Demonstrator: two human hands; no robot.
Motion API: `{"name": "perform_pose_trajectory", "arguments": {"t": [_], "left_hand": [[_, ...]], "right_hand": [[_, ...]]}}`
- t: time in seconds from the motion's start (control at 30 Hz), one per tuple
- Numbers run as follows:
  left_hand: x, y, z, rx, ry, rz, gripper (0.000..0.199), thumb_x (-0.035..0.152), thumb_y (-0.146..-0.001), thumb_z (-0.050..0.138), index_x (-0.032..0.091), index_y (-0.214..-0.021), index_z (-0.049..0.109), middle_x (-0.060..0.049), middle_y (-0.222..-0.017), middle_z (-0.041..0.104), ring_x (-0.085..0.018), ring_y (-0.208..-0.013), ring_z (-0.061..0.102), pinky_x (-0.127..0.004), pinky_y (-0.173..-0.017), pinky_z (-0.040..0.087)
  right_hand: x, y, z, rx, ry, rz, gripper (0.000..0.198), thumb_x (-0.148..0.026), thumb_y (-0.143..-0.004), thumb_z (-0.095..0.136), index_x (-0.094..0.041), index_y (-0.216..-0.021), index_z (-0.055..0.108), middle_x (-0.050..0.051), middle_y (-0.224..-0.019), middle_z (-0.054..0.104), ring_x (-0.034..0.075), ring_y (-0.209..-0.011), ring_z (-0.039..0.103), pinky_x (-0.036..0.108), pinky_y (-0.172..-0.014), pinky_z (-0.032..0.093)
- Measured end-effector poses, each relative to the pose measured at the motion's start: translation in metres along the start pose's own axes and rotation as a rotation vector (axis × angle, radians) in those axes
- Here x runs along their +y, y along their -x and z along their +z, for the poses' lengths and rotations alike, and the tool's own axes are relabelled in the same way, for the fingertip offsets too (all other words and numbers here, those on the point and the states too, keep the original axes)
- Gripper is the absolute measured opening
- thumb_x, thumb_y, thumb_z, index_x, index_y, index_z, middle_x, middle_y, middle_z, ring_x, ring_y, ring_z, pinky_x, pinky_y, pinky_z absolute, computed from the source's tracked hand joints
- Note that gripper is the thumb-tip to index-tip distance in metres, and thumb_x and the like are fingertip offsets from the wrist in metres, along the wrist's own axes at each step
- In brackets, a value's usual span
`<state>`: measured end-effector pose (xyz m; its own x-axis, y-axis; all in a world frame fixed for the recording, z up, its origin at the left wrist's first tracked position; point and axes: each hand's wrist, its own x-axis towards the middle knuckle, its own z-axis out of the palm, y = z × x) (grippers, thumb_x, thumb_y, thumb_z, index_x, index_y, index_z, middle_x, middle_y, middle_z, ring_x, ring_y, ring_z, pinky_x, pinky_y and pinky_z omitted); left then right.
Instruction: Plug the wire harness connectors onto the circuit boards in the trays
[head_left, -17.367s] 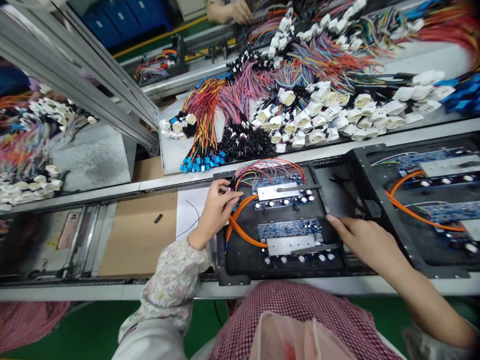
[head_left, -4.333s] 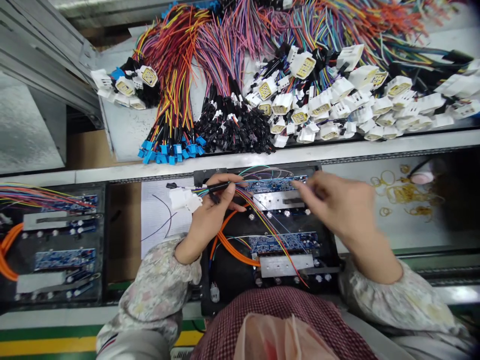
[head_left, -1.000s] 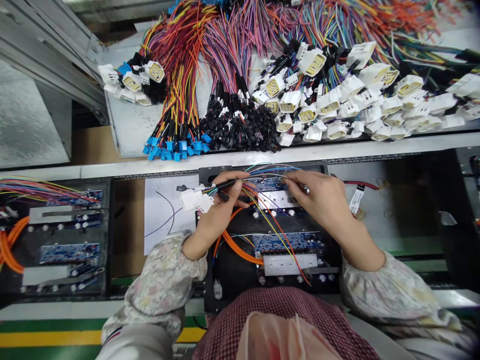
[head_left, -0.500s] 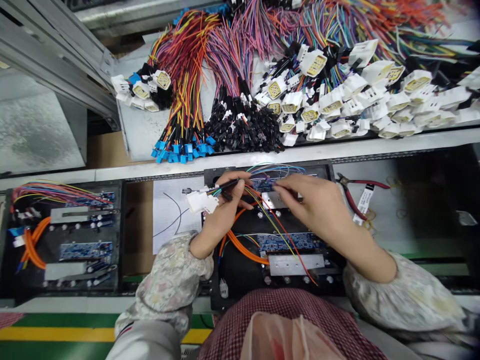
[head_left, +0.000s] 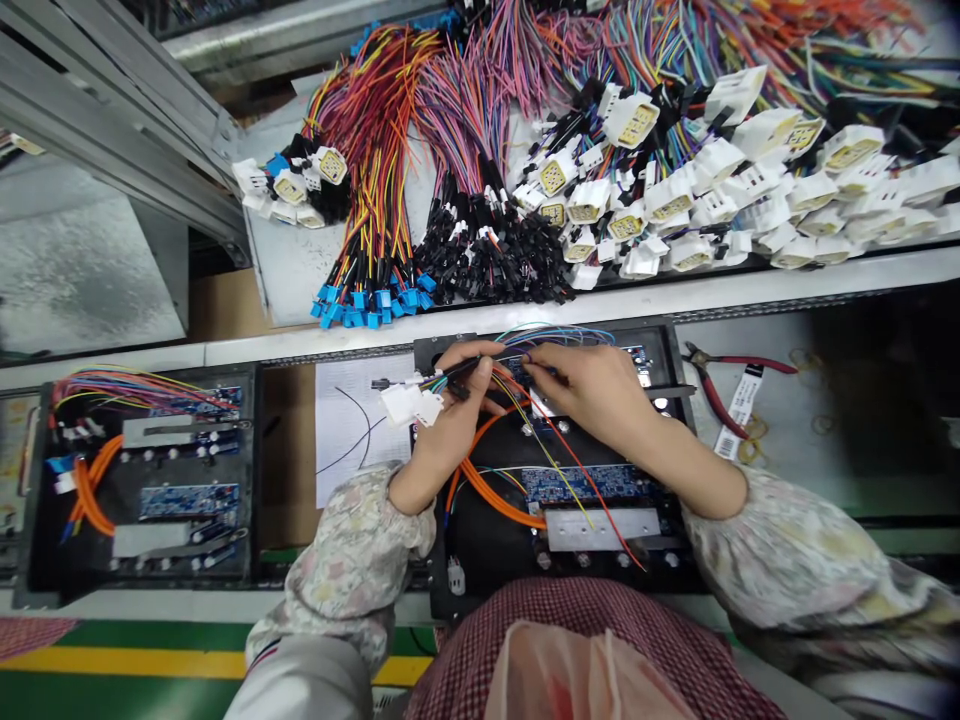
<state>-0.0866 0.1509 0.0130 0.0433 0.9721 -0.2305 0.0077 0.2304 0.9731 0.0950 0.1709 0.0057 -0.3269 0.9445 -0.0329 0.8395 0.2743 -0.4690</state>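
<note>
My left hand (head_left: pixel 439 440) is closed round a wiring harness, with its white plug connectors (head_left: pixel 411 404) and black sleeve pointing out to the left. From this bundle a red wire (head_left: pixel 585 468) and a yellow wire (head_left: pixel 553 464) trail down across the black case (head_left: pixel 480 550). Close by, my right hand (head_left: pixel 604 395) pinches what looks like a thin wire of the harness. Its fingertips sit above the upper blue circuit board (head_left: pixel 637 358), which the hand partly covers. Below lie the lower blue board (head_left: pixel 592 484), a metal bar (head_left: pixel 600 530) and thick orange cables (head_left: pixel 499 497).
On the left stands a second case (head_left: pixel 247 480) with boards and wires. A printed sheet (head_left: pixel 334 400) lies between the cases. Red-handled cutters (head_left: pixel 712 390) and rubber bands rest at right. Behind a metal rail (head_left: pixel 360 342) are piled harnesses with white connectors (head_left: pixel 675 200) and blue connectors (head_left: pixel 375 300).
My right hand has moved left, its fingertips now nearer my left hand, uncovering more of the upper board's right end. The left hand keeps its hold. The whole view has shifted slightly.
</note>
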Motion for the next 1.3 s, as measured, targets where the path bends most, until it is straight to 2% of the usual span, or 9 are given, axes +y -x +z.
{"name": "perform_pose_trajectory", "arguments": {"t": [0.33, 0.43, 0.67, 1.07, 1.2, 1.3], "left_hand": [[0.003, 0.000, 0.001, -0.006, -0.042, 0.048, 0.021, 0.039, -0.094, 0.060, 0.023, -0.106, 0.064, -0.002, -0.088, 0.072, -0.014, -0.081, 0.074, -0.017, -0.052, 0.059], [0.003, 0.001, 0.000, -0.005, -0.062, 0.051, 0.020, 0.037, -0.095, 0.060, 0.022, -0.107, 0.065, -0.002, -0.088, 0.073, -0.013, -0.077, 0.073, -0.016, -0.052, 0.058], [0.002, 0.000, 0.000, -0.005, -0.076, 0.104, 0.019, 0.037, -0.096, 0.060, 0.021, -0.106, 0.065, -0.002, -0.086, 0.074, -0.011, -0.069, 0.070, -0.015, -0.048, 0.051], [0.000, 0.000, 0.000, 0.005, -0.068, 0.116, 0.017, 0.035, -0.096, 0.060, 0.021, -0.105, 0.064, -0.002, -0.086, 0.074, -0.009, -0.062, 0.066, -0.016, -0.047, 0.049], [0.000, 0.000, 0.000, -0.002, -0.063, 0.106, 0.018, 0.036, -0.096, 0.060, 0.022, -0.106, 0.065, -0.002, -0.086, 0.073, -0.010, -0.064, 0.067, -0.017, -0.047, 0.048], [0.000, 0.000, -0.001, 0.004, -0.070, 0.090, 0.018, 0.036, -0.096, 0.060, 0.023, -0.106, 0.065, -0.001, -0.086, 0.073, -0.009, -0.060, 0.064, -0.018, -0.048, 0.048]], "right_hand": [[0.000, -0.003, 0.000, -0.036, 0.024, -0.018, 0.030, -0.034, -0.093, 0.047, -0.022, -0.084, 0.073, 0.003, -0.066, 0.069, 0.017, -0.056, 0.056, 0.031, -0.056, 0.022], [0.001, -0.003, -0.001, -0.043, 0.057, -0.022, 0.030, -0.032, -0.092, 0.047, -0.022, -0.079, 0.072, 0.003, -0.064, 0.067, 0.017, -0.056, 0.055, 0.032, -0.056, 0.020], [0.001, -0.003, 0.000, -0.031, 0.028, -0.012, 0.028, -0.032, -0.092, 0.048, -0.023, -0.081, 0.072, 0.002, -0.065, 0.067, 0.015, -0.055, 0.053, 0.031, -0.056, 0.021], [-0.001, -0.006, 0.000, -0.077, 0.025, -0.003, 0.028, -0.031, -0.093, 0.049, -0.022, -0.086, 0.074, 0.003, -0.069, 0.070, 0.016, -0.059, 0.057, 0.030, -0.057, 0.024], [-0.007, -0.003, -0.013, -0.078, 0.120, 0.009, 0.026, -0.034, -0.093, 0.052, -0.024, -0.088, 0.075, 0.004, -0.071, 0.071, 0.017, -0.059, 0.058, 0.031, -0.056, 0.023], [-0.012, 0.021, -0.030, -0.024, 0.095, 0.085, 0.030, -0.044, -0.093, 0.053, -0.025, -0.098, 0.075, 0.003, -0.071, 0.071, 0.017, -0.059, 0.060, 0.030, -0.056, 0.026]]}}
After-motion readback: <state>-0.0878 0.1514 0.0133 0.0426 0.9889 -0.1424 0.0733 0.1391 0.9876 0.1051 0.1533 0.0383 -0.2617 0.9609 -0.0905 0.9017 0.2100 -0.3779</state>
